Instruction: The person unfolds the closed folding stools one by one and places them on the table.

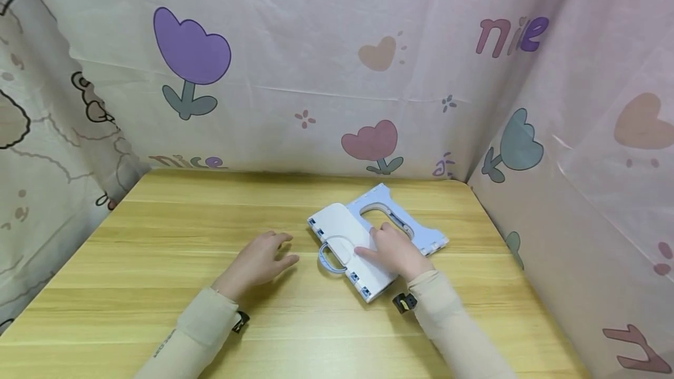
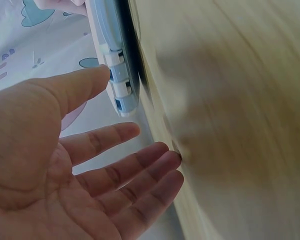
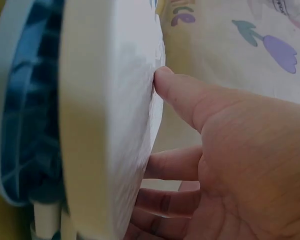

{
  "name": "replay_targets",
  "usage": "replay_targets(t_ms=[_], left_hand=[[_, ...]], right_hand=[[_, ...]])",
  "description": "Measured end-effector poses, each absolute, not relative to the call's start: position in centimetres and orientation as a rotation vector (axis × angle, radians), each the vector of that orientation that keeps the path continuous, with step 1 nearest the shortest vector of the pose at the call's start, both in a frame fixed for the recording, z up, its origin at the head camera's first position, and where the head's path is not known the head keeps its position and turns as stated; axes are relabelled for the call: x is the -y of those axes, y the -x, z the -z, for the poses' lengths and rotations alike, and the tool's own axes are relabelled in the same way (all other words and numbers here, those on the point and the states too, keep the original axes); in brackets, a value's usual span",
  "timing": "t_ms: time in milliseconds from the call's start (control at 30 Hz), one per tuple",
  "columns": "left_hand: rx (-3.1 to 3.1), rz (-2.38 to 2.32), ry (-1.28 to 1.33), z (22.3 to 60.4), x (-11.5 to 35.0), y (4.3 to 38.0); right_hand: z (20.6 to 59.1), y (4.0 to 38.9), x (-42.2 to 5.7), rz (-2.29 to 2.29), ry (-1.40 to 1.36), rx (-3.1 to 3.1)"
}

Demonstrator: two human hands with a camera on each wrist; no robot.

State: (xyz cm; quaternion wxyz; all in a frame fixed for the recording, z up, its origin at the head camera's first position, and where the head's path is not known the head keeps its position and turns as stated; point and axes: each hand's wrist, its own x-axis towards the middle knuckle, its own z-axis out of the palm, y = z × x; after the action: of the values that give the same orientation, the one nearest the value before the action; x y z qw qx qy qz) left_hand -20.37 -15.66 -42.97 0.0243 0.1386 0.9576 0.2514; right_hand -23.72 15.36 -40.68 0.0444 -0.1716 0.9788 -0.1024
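A folding stool (image 1: 337,220) in white and light blue lies partly folded on the table, right of the middle. Its white panel faces up, and a light-blue leg panel (image 1: 427,234) with an oval cutout spreads out behind it. A small blue carry handle (image 1: 324,260) juts from the hinged near-left edge. My right hand (image 1: 394,250) rests on the white panel; in the right wrist view its thumb and fingers press extended on the white surface (image 3: 132,85). Empty, my left hand (image 1: 258,263) is held left of the stool, fingers relaxed and apart, near the hinged edge (image 2: 121,82).
The wood-grain table (image 1: 200,221) stretches left and in front of the stool. A printed curtain (image 1: 295,63) hangs behind it and along both sides. Each wrist wears a small dark camera (image 1: 404,303).
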Motion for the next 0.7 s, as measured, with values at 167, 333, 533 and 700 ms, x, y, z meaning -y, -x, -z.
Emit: replay_targets(t_ms=[167, 333, 533, 700], left_hand=[[-2.956, -0.797, -0.425, 43.0, 15.9, 20.4], [-2.948, -0.836, -0.392, 42.9, 16.2, 20.4], [-2.946, -0.87, -0.348, 42.9, 16.6, 20.6], [-2.923, -0.889, -0.306, 42.9, 17.0, 20.6]], right_hand=[[40.8, 23.3, -14.4, 0.343, 0.592, -2.972], [40.8, 22.8, -13.3, 0.391, 0.66, -2.932], [40.8, 22.3, -12.1, 0.437, 0.75, -2.884], [40.9, 21.9, -11.3, 0.48, 0.809, -2.838]])
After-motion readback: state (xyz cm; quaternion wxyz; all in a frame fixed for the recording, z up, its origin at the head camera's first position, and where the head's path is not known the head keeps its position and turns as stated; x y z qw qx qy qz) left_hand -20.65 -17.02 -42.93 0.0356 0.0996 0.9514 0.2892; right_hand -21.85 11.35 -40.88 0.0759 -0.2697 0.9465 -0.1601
